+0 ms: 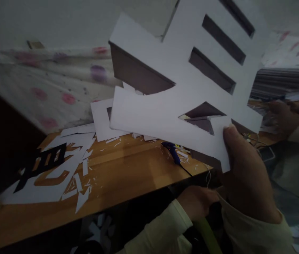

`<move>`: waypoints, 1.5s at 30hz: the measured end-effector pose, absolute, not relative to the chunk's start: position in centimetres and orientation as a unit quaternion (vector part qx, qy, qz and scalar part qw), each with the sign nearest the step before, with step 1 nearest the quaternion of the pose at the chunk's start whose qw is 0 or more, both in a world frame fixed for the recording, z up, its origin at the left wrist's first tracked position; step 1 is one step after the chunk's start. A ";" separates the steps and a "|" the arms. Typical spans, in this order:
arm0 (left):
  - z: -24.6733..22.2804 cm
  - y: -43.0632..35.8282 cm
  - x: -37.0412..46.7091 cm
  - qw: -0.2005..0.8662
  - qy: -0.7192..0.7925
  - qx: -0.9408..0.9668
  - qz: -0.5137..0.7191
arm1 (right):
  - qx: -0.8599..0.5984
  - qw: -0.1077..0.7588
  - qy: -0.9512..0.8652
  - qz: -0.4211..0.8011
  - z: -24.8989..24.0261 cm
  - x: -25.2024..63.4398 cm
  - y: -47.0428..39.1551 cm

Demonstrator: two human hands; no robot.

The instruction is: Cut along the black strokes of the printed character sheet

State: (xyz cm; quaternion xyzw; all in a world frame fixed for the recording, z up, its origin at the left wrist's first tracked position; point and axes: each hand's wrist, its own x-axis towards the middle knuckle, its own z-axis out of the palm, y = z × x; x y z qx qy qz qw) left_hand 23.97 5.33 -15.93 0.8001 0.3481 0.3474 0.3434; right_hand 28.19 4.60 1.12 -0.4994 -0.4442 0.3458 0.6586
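The right hand (pixel 247 183) pinches the lower corner of a white three-dimensional paperboard character (pixel 181 81), holding it tilted above the scrap-strewn wooden worktop (pixel 128 173) with its front in view, while the left hand (pixel 197 203) rests low, loosely curled, apparently empty.

A single view was provided, taken from a head-worn camera that was aimed forward and down, with a clear tilt, so that the tabletop (pixel 128 173) edge ran slantwise across the frame. The white cut-out letter (pixel 181 88) was seen from very close and filled the upper middle. The hands were caught low at the right, and the wall behind was seen beyond.
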 end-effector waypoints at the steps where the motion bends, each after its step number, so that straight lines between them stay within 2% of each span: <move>1: -16.1 5.1 23.0 0.343 0.323 0.820 0.326 | -0.501 0.651 -0.453 0.345 1.0 28.1 4.7; 3: -16.0 4.9 19.6 0.336 0.312 0.829 0.320 | -0.497 0.641 -0.464 0.356 0.4 27.9 5.3; 5: -15.4 5.1 14.8 0.301 0.429 0.767 0.370 | -0.493 0.635 -0.467 0.368 -0.7 27.6 6.2; 7: -14.4 5.4 9.3 0.275 0.581 0.608 0.466 | -0.494 0.627 -0.475 0.370 -2.3 27.2 7.5; 8: -13.8 5.6 6.6 0.264 0.611 0.544 0.511 | -0.494 0.622 -0.483 0.369 -3.1 26.9 8.1; 11: -11.8 6.1 -0.1 0.224 0.586 0.450 0.636 | -0.506 0.596 -0.501 0.372 -5.5 25.7 9.8; 13: -10.4 6.1 -2.6 0.244 0.565 0.392 0.683 | -0.505 0.573 -0.522 0.380 -6.8 24.7 10.5; 16: -8.8 6.1 -3.4 0.259 0.595 0.412 0.640 | -0.491 0.536 -0.561 0.396 -8.6 23.0 11.1; 20: -8.9 6.7 -1.9 0.332 0.603 0.460 0.562 | -0.479 0.518 -0.594 0.387 -10.4 21.3 11.6; 24: -10.9 7.7 -1.4 0.263 0.662 0.434 0.551 | -0.470 0.516 -0.607 0.380 -11.2 20.6 12.3; 27: -12.5 8.1 -1.8 0.223 0.673 0.437 0.553 | -0.480 0.479 -0.623 0.390 -11.7 20.4 12.9; 35: -15.1 8.5 -2.0 0.211 0.653 0.429 0.588 | -0.544 0.412 -0.612 0.399 -15.7 18.9 14.2; 45: -18.0 10.2 -2.9 0.232 0.660 0.420 0.578 | -0.528 0.402 -0.669 0.334 -17.9 18.8 16.8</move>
